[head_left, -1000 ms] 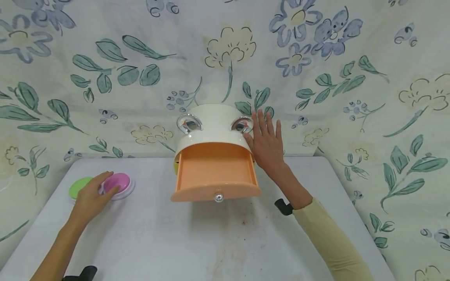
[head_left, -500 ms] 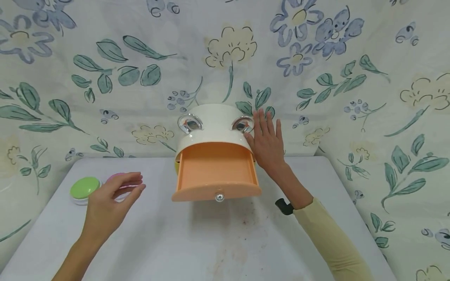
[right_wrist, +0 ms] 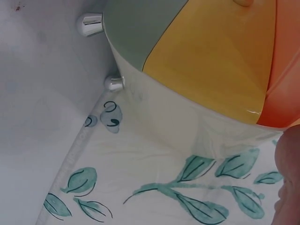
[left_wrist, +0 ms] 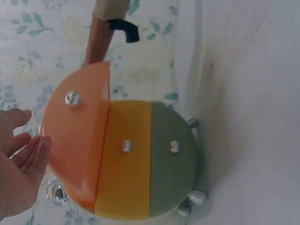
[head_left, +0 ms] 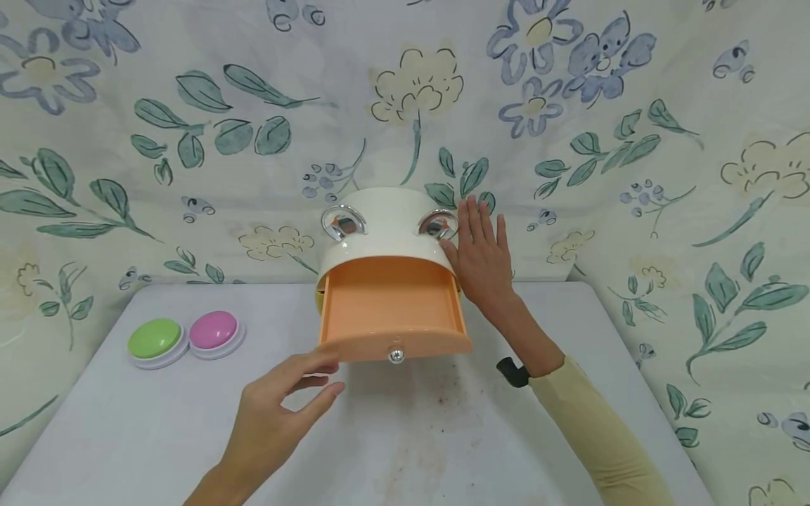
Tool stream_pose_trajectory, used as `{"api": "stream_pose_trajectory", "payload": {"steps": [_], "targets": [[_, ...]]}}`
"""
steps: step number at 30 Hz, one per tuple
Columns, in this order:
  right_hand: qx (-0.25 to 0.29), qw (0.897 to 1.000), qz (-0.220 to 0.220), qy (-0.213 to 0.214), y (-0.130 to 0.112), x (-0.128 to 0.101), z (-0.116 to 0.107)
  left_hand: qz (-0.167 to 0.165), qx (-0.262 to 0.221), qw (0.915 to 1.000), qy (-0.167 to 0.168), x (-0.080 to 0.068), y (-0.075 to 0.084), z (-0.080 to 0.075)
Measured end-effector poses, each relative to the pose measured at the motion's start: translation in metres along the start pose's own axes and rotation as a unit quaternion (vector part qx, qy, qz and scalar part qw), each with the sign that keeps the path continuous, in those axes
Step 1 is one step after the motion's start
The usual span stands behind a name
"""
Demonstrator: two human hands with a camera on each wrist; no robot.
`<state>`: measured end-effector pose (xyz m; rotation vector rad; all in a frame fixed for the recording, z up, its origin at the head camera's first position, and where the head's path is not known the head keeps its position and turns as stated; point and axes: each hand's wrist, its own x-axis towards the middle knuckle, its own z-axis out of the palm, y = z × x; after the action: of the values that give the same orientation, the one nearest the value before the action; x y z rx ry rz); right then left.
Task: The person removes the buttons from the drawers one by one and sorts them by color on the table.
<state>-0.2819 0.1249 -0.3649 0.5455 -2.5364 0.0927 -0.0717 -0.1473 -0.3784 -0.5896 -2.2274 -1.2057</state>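
We see the orange drawer (head_left: pixel 389 309) pulled out toward us, its front just beyond our left hand (head_left: pixel 278 414), fingers loose & empty; right hand (head_left: pixel 484 260) flat vs. the cream cabinet (head_left: pixel 386 225) side.

One cream drawer unit (head_left: pixel 386 225) with three drawers; two round lidded containers, green (head_left: pixel 155 339) and pink (head_left: pixel 214 330); two hands.

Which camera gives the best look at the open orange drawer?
The head view: the orange drawer shows whole, pulled out and empty. The left wrist view shows only its front and knob; the right wrist view catches just an orange edge.
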Motion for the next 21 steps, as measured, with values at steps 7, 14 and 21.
{"api": "stream_pose_trajectory", "payload": {"steps": [7,14,21], "targets": [[-0.011,1.0,-0.004,0.008,0.0,0.0,0.001,0.03,-0.037,0.9986,0.024,-0.005,-0.003,0.031],[-0.012,1.0,-0.004,0.01,0.0,0.0,0.001,0.02,-0.081,0.9961,0.031,-0.001,-0.001,0.052],[-0.011,1.0,-0.003,0.011,0.0,0.0,0.001,0.027,-0.069,0.9964,0.042,0.004,0.001,0.068]]}}
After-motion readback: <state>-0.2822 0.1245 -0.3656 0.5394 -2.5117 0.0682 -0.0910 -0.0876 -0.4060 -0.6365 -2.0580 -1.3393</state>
